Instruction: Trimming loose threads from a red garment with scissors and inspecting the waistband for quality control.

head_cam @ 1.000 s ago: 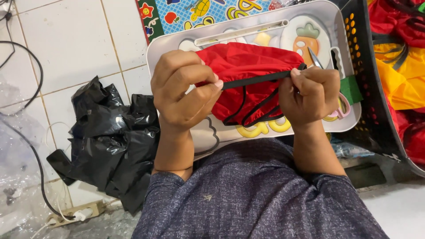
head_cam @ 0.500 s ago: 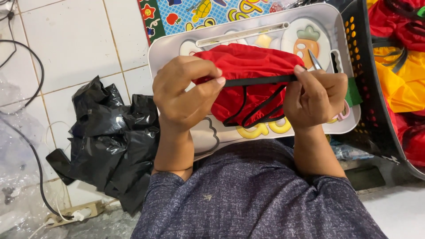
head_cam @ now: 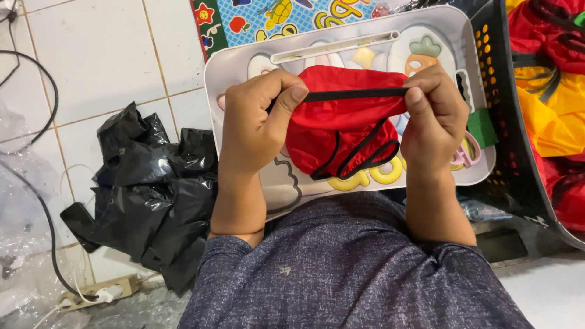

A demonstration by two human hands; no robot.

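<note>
- Here, both hands are raised over a white tray (head_cam: 237,73) printed with cartoon shapes, which lies on the tiled floor (head_cam: 97,61).
- The left hand (head_cam: 259,122) is clamped on one end of a black strap (head_cam: 356,94), thumb pressed against the curled fingers.
- The right hand (head_cam: 436,116) is clamped on the other end of that strap, so the strap runs taut and level between the two hands.
- A bundle of red fabric (head_cam: 332,131) hangs just under the strap, between the hands and partly behind them; more black strap loops across its lower half.
- The hands are apart, with the fabric filling the gap.
- A crumpled black plastic bag (head_cam: 152,195) lies on the floor to the left of the tray.
- A dark slotted basket (head_cam: 512,140) stands just right of the tray, holding yellow fabric (head_cam: 557,119) and more red pieces.
- A colourful play mat (head_cam: 286,15) shows beyond the tray's far edge.
</note>
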